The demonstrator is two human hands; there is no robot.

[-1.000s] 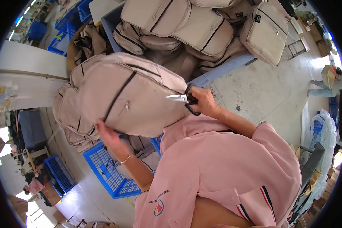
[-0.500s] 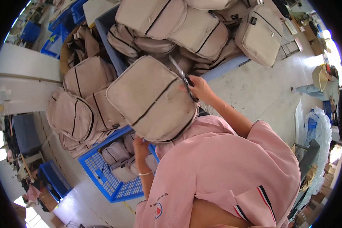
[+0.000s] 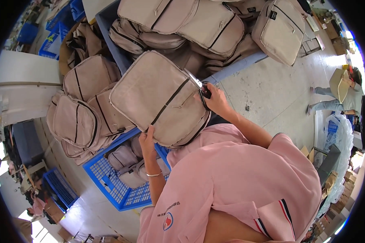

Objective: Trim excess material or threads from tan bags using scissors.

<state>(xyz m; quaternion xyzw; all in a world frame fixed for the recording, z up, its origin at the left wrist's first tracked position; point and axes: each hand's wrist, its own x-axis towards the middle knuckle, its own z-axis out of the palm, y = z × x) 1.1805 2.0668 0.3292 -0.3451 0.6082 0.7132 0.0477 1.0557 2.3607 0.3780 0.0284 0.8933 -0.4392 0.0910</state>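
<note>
A beige-pink backpack (image 3: 146, 91) with a black zip line across it lies in front of my chest, tilted. My left hand (image 3: 147, 142) grips its lower left edge, thumb on top of the fabric. In my right hand (image 3: 215, 100) is a pair of scissors (image 3: 195, 79) with dark handles, the blades pointing up and left along the backpack's right edge. The right fingers are wrapped round the handles, close against the bag. The blade tips lie near the end of the black zip line; whether they touch the fabric, I cannot tell.
A grey-blue bin (image 3: 247, 60) heaped with similar backpacks (image 3: 211, 28) stands ahead. To the left is a pile of backpacks (image 3: 75, 121). Below it sits a blue crate (image 3: 103, 182) holding small pouches (image 3: 123, 158). Another person (image 3: 344, 91) carries a beige piece at far right.
My left hand has come up onto the backpack's edge, more visible now. The scissors have turned and their blades sit closer to the bag. The other person has moved slightly.
</note>
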